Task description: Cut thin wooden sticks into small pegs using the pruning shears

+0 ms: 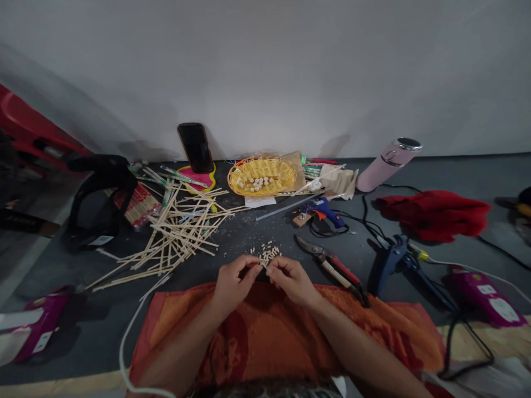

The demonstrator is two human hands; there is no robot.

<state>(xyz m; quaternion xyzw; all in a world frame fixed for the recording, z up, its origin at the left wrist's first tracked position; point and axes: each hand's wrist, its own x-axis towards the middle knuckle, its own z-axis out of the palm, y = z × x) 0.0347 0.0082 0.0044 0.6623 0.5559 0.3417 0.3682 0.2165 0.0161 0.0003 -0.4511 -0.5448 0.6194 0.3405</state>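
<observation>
My left hand (235,281) and my right hand (291,278) come close together at the table's near side, thumbs and fingertips pinched. Whatever sits between the fingertips is too small to make out. Just beyond them lies a small pile of short cut wooden stick pieces (269,252), with crumbs scattered around. A heap of long thin wooden sticks (182,232) spreads to the left. Behind the pile stands a yellow woven basket (286,176) with several small pale pieces (261,182) in it. An orange cloth (265,326) lies under my forearms.
Pruning shears (332,265), a blue glue gun (326,213) and a blue cutter-like tool (392,265) lie to the right. Farther right are a red cloth (435,214) and a pink flask (388,166). A phone (196,148) leans on the wall; a white cable (126,342) runs at left.
</observation>
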